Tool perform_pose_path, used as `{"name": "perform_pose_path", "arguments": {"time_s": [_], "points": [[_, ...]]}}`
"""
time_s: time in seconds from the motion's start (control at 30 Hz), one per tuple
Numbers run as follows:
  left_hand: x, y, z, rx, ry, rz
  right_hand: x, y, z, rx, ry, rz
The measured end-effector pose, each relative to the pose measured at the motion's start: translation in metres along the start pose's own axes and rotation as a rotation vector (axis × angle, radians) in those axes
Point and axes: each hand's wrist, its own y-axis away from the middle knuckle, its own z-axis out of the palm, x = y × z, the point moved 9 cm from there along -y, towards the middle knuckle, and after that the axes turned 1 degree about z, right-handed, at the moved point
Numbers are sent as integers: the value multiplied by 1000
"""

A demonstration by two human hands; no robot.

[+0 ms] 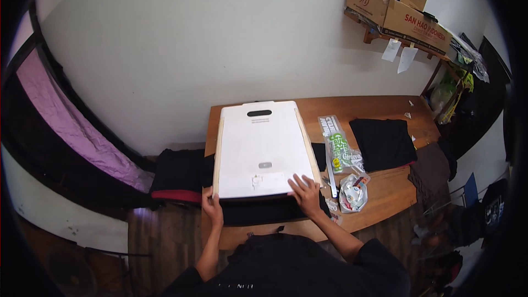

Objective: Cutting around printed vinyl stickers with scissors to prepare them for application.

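Note:
A large white board with a dark handle slot at its far end and pale wooden strips along its sides lies over black fabric on the wooden table. My left hand is closed round the board's near left corner, its thumb at the edge. Over the near right corner, my right hand rests with its fingers spread on the white surface. Black fabric shows beyond the board's near edge and at both sides; the rest of it is hidden underneath.
Printed transfer sheets, a white strip and a plastic bag of scraps lie right of the board. Beyond them are folded black fabric and brown cloth. Cardboard boxes sit on a wall shelf. Another person is at the right.

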Motion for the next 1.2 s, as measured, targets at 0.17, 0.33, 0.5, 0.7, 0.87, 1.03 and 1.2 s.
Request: {"name": "perform_pose_path", "arguments": {"time_s": [0.17, 0.33, 0.5, 0.7, 0.87, 1.03, 1.2], "points": [[-31, 42, 7, -46, 49, -108, 17, 47, 32, -35, 27, -3], [-56, 59, 8, -115, -53, -94, 28, 70, 49, -41, 12, 32], [-66, 64, 5, -81, -69, -62, 31, 73, 51, -48, 21, 35], [-64, 61, 21, -85, -44, -82, 43, 75, 52, -50, 22, 81], [-93, 56, -5, 5, -61, -185, 21, 56, 64, -31, -22, 105], [-104, 56, -22, -15, -72, -264, -10, 75, 49, -71, 18, 245], [-106, 52, -15, -97, -58, -243, -3, 143, 16, -9, 47, 375]]}}
